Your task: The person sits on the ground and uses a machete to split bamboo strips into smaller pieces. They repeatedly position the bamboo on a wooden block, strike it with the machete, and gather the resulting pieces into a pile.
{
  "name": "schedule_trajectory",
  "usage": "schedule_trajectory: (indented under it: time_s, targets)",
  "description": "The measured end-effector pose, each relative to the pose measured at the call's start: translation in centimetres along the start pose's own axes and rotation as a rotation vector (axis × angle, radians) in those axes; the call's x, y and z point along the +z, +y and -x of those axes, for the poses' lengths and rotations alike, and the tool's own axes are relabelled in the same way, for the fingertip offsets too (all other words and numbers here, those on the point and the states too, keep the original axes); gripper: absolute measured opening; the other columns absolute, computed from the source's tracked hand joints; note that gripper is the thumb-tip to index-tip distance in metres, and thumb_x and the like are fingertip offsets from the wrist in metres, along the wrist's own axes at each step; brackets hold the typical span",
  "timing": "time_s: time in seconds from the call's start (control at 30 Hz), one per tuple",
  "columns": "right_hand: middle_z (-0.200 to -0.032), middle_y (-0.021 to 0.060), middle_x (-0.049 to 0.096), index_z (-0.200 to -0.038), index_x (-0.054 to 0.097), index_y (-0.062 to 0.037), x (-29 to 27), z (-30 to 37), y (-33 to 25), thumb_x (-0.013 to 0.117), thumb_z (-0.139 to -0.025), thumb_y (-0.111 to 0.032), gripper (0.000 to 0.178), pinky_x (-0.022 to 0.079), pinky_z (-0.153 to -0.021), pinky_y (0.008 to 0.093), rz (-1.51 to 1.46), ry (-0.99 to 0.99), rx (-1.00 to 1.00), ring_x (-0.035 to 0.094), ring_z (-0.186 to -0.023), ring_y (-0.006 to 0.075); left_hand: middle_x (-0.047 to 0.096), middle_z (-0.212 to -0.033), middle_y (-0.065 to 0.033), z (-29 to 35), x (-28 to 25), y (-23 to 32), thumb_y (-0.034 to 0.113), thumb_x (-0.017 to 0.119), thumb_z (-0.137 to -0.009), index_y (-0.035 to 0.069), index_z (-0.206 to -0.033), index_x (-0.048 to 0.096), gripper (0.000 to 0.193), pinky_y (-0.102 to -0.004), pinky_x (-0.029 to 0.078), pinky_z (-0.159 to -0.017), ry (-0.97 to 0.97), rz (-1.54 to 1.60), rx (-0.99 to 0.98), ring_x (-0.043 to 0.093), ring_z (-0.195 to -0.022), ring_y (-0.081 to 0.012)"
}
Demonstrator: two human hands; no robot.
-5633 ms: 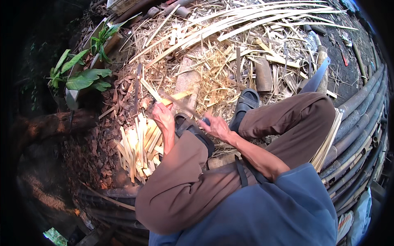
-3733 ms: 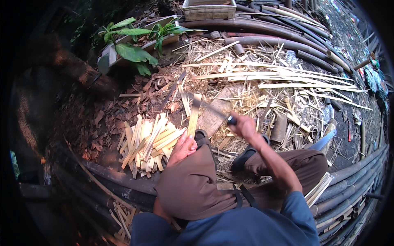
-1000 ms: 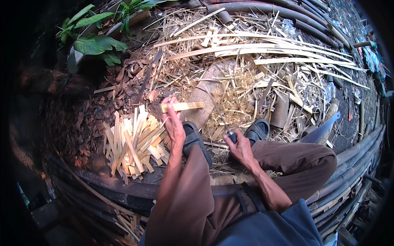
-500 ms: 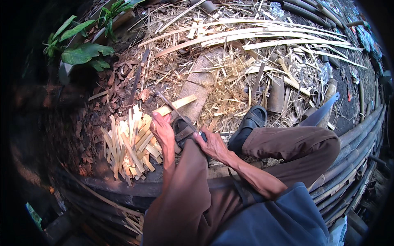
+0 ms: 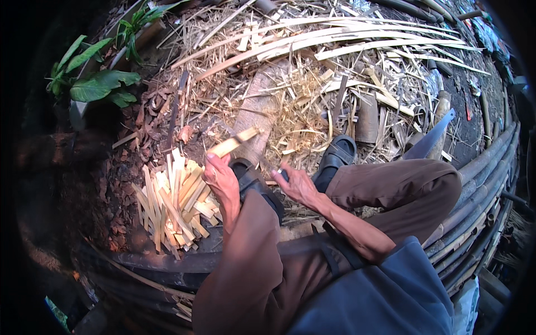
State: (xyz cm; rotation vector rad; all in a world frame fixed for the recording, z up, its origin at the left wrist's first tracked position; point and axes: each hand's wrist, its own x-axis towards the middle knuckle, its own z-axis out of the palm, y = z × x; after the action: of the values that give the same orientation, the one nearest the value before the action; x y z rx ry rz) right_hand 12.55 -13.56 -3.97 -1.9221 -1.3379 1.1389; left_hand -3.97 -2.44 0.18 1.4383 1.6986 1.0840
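The pale strip [image 5: 233, 144] sits just ahead of my left hand [image 5: 221, 178], the nearer one, its near end pinched in that grip and its long axis running toward two o'clock. At four o'clock from the strip, my right hand [image 5: 299, 186] has its grip wrapped round the knife [image 5: 284, 175]; the blurred blade slants toward ten o'clock, and from here I can't tell whether it touches the strip. The strip pile [image 5: 177, 202] lies at eight o'clock from my left hand.
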Motion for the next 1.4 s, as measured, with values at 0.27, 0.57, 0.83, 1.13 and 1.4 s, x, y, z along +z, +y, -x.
schedule_trajectory:
  time_s: [0.27, 0.57, 0.83, 1.13, 1.4]
  targets:
    - [-0.067, 0.0222, 0.06, -0.095, 0.06, 0.0016, 1.7, -0.7, 6.7, 0.053, -0.098, -0.052, 0.054, 0.045, -0.06, 0.0467, -0.215, 0.043, 0.189, 0.06, -0.063, 0.04, 0.056, -0.131, -0.0289, -1.7, 2.4, 0.8, 0.038, 0.032, -0.107, -0.013, -0.131, 0.044, 0.058, -0.0426, 0.048, -0.103, -0.053, 0.214, 0.127, 0.057, -0.123, -0.0364]
    - [-0.071, 0.01, 0.067, -0.11, 0.065, 0.0013, -2.8, 0.0, -1.4, 0.062, -0.094, -0.04, 0.044, 0.049, -0.064, 0.0346, -0.307, 0.031, 0.189, 0.06, -0.061, 0.0177, 0.049, -0.09, -0.0045, -6.9, 7.3, -2.4, 0.075, 0.032, -0.094, 0.007, -0.1, 0.05, 0.071, -0.0349, 0.038, -0.085, -0.271, 1.2, -0.021, 0.045, -0.082, -0.0164]
    - [-0.07, 0.0037, 0.06, -0.153, 0.036, -0.0082, -8.6, -1.0, -10.7, 0.053, -0.088, -0.015, 0.068, 0.047, -0.059, 0.0272, -0.375, 0.038, -0.087, 0.055, -0.061, 0.0092, 0.046, -0.085, -0.0008, -2.9, 6.7, 0.8, 0.051, 0.042, -0.104, 0.007, -0.09, 0.052, 0.047, -0.0282, 0.032, -0.08, -0.429, 0.9, 0.008, 0.04, -0.081, -0.0128]
    - [-0.065, -0.0012, 0.048, -0.123, 0.048, -0.008, -7.4, -0.9, -11.2, 0.04, -0.106, -0.037, 0.035, 0.037, -0.044, 0.0227, -0.63, -0.084, 0.049, 0.045, -0.049, 0.0075, 0.039, -0.073, 0.0063, -1.5, 7.3, -0.7, 0.046, 0.042, -0.106, 0.009, -0.08, 0.048, 0.045, -0.0228, 0.036, -0.068, -0.481, 0.823, 0.104, 0.035, -0.071, -0.0041]
    - [-0.061, 0.0015, 0.048, -0.096, 0.045, -0.0115, -7.2, -0.8, -11.6, 0.036, -0.106, -0.049, 0.04, 0.036, -0.038, 0.0243, -0.714, -0.172, 0.174, 0.045, -0.044, 0.01, 0.048, -0.075, 0.0049, -1.1, 7.6, -0.8, 0.047, 0.044, -0.105, 0.006, -0.085, 0.054, 0.047, -0.0233, 0.04, -0.07, -0.502, 0.807, 0.018, 0.041, -0.074, -0.0042]
